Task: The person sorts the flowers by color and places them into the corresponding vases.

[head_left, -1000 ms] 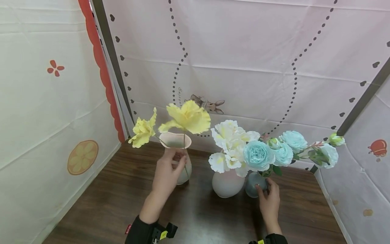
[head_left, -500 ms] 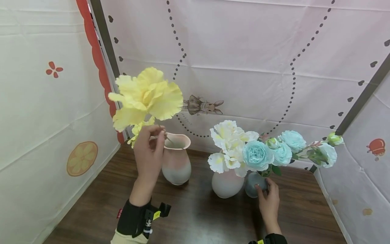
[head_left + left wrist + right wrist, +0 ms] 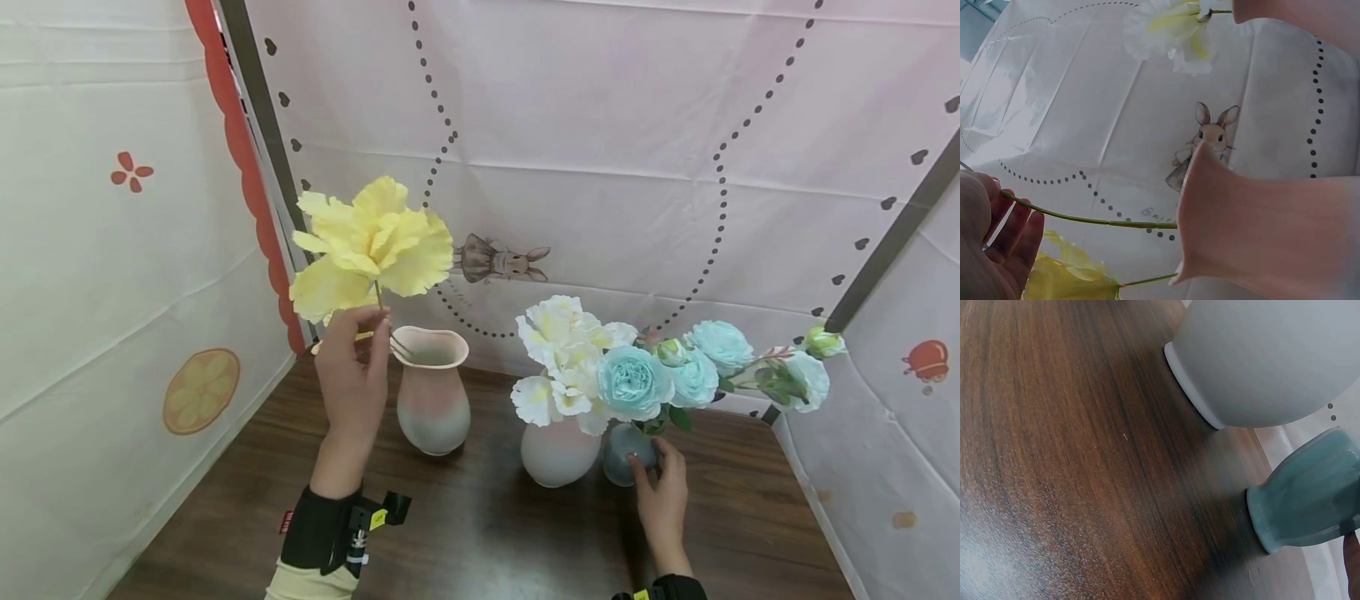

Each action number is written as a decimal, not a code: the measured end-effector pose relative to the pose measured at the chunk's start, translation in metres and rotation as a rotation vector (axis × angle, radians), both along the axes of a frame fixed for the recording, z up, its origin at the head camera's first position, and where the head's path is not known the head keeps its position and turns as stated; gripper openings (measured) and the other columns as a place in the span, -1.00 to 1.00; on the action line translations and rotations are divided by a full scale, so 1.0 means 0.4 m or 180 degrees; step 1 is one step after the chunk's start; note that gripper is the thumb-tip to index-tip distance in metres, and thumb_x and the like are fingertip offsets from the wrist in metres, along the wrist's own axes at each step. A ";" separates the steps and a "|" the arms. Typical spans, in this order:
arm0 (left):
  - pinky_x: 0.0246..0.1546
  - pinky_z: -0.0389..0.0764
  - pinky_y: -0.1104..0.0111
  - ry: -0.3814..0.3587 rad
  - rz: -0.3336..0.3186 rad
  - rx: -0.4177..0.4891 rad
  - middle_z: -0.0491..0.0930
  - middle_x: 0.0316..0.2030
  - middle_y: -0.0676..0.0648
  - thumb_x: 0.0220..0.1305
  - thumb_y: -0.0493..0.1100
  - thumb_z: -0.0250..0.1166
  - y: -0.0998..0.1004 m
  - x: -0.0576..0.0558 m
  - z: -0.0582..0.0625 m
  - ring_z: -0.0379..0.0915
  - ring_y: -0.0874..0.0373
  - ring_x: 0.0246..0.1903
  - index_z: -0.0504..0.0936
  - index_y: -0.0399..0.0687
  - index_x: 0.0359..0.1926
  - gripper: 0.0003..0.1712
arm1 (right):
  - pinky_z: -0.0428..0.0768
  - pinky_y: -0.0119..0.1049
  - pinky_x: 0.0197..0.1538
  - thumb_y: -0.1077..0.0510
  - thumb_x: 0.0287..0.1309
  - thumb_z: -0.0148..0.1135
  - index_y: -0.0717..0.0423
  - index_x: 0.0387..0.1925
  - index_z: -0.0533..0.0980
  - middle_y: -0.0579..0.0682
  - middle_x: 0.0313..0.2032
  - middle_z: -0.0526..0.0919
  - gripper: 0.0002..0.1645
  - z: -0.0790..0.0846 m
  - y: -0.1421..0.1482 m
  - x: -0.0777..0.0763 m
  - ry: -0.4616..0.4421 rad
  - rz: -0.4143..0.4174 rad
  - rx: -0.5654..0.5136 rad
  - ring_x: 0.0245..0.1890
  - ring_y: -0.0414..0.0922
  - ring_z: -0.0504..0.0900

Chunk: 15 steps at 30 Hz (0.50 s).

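Note:
My left hand [image 3: 351,379] pinches the thin stem of a large yellow artificial flower [image 3: 372,243], whose bloom stands above the fingers. That stem [image 3: 1094,220] runs into the mouth of a pink-and-grey vase [image 3: 433,402], upright to the right of the hand. A second yellow flower [image 3: 1069,275] leans out of the same vase; the hand mostly hides it in the head view. My right hand [image 3: 663,500] grips the side of a small blue-green vase [image 3: 621,454] between thumb and fingers. Pale blue flowers [image 3: 637,383] lean out of it to the right.
A round pink-and-white vase [image 3: 561,454] with white-yellow flowers [image 3: 566,350] stands between the two others, close beside the small one. All stand on a dark wooden table [image 3: 517,542]. Printed cloth walls [image 3: 592,108] enclose the back and sides.
My left hand has moved from in front of the pink-and-grey vase up and left, drawing the large yellow bloom left and higher, then settling slightly. The right hand stays put.

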<state>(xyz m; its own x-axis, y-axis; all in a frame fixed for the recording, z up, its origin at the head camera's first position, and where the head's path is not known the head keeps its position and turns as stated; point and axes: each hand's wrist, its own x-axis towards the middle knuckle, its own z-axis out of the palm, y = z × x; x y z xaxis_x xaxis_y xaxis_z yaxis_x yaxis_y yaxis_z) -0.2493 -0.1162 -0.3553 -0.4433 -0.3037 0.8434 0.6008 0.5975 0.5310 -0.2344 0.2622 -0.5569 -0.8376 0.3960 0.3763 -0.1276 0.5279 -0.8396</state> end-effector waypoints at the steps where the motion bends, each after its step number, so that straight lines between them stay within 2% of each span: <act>1: -0.18 0.48 0.79 -0.0016 -0.0005 -0.0012 0.65 -0.25 -0.23 0.36 -0.33 0.24 -0.001 -0.003 -0.005 0.60 0.05 -0.22 0.64 -0.31 -0.14 -0.87 | 0.41 0.32 0.28 0.33 0.28 0.25 0.39 0.26 0.31 0.36 0.18 0.37 -0.43 0.000 0.000 0.000 0.0004 0.0001 -0.0002 0.27 0.30 0.38; 3: -0.16 0.47 0.80 -0.0072 -0.0017 -0.0034 0.65 -0.23 -0.24 0.36 -0.33 0.24 -0.002 -0.009 -0.014 0.61 0.02 -0.21 0.65 -0.32 -0.14 -0.87 | 0.41 0.31 0.29 0.33 0.28 0.26 0.39 0.26 0.30 0.36 0.18 0.37 -0.42 -0.002 0.001 0.000 0.0002 0.0000 0.0008 0.27 0.30 0.38; 6: -0.14 0.52 0.74 -0.0284 -0.0022 -0.0056 0.66 -0.17 -0.24 0.37 -0.32 0.24 -0.002 -0.014 -0.026 0.63 -0.03 -0.16 0.64 -0.32 -0.10 -0.84 | 0.42 0.31 0.28 0.33 0.27 0.26 0.38 0.26 0.30 0.36 0.18 0.37 -0.42 -0.003 0.001 0.000 0.0000 -0.0006 0.0021 0.27 0.30 0.38; 9: -0.15 0.65 0.50 -0.0595 0.0039 -0.0039 0.65 -0.17 -0.27 0.35 -0.33 0.25 0.000 -0.016 -0.036 0.62 -0.09 -0.15 0.63 -0.35 -0.11 -0.84 | 0.43 0.31 0.27 0.33 0.27 0.27 0.38 0.26 0.31 0.36 0.18 0.37 -0.42 -0.005 0.000 -0.001 0.0005 -0.0009 0.0029 0.26 0.30 0.39; 11: -0.23 0.66 0.30 -0.0783 0.0048 0.0029 0.62 -0.28 -0.30 0.30 -0.37 0.25 0.001 -0.015 -0.041 0.58 -0.10 -0.27 0.61 -0.37 -0.18 -0.88 | 0.43 0.31 0.27 0.33 0.27 0.27 0.38 0.26 0.31 0.35 0.18 0.37 -0.42 -0.006 0.001 -0.001 0.0005 -0.0012 0.0033 0.26 0.30 0.39; 12: -0.20 0.67 0.20 -0.0829 0.0069 0.0032 0.62 -0.28 -0.31 0.26 -0.41 0.25 0.001 -0.015 -0.043 0.58 -0.12 -0.26 0.60 -0.38 -0.17 -0.87 | 0.43 0.30 0.27 0.33 0.27 0.27 0.38 0.26 0.31 0.35 0.18 0.37 -0.42 -0.007 0.001 -0.001 0.0007 -0.0014 0.0032 0.26 0.29 0.39; 15: -0.16 0.68 0.22 -0.0915 -0.0015 0.0082 0.61 -0.25 -0.29 0.23 -0.49 0.21 0.002 -0.014 -0.047 0.59 -0.10 -0.24 0.58 -0.35 -0.11 -0.80 | 0.43 0.29 0.28 0.34 0.26 0.27 0.37 0.26 0.31 0.34 0.18 0.37 -0.41 -0.007 0.003 -0.001 0.0011 -0.0019 0.0035 0.27 0.28 0.39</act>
